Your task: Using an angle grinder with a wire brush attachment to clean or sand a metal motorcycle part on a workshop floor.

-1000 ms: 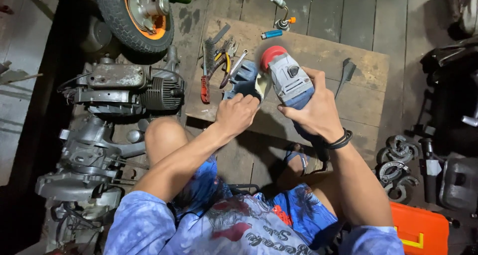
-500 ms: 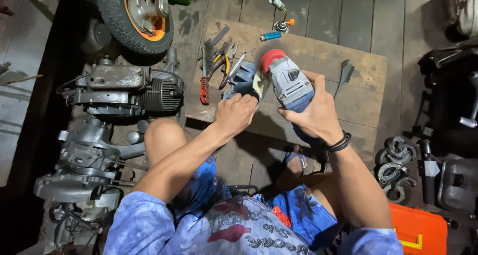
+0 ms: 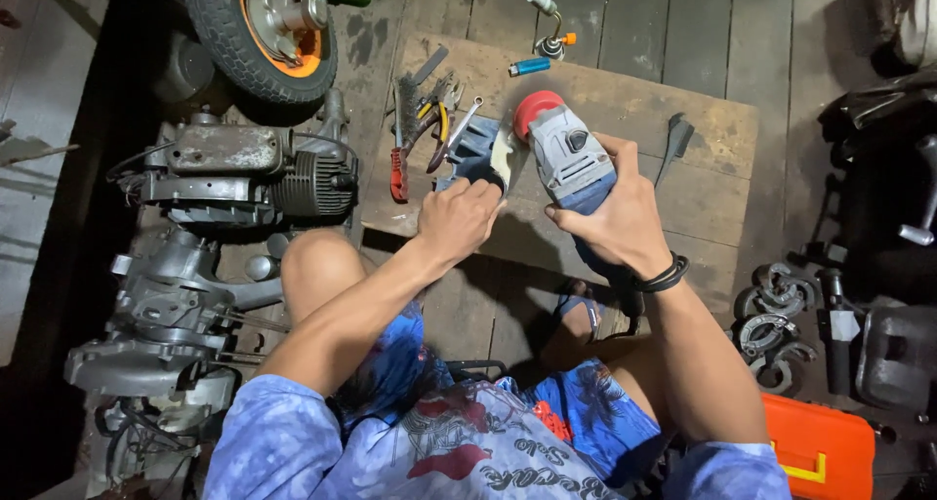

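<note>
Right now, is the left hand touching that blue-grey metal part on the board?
Touching. The head view shows the left hand with its fingers pressed on the blue-grey part's near edge, no gap between them.

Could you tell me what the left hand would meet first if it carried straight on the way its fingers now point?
Probably the grey-blue metal part the left hand already grips; beyond it lie the pliers, though depth is unclear.

hand tools (image 3: 425, 129) left, bare board (image 3: 703, 129) right

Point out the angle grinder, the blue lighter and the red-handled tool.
angle grinder (image 3: 568, 159), head view, grey body.
blue lighter (image 3: 530, 67), head view, middle of its barrel.
red-handled tool (image 3: 397, 176), head view, red grip.
</note>
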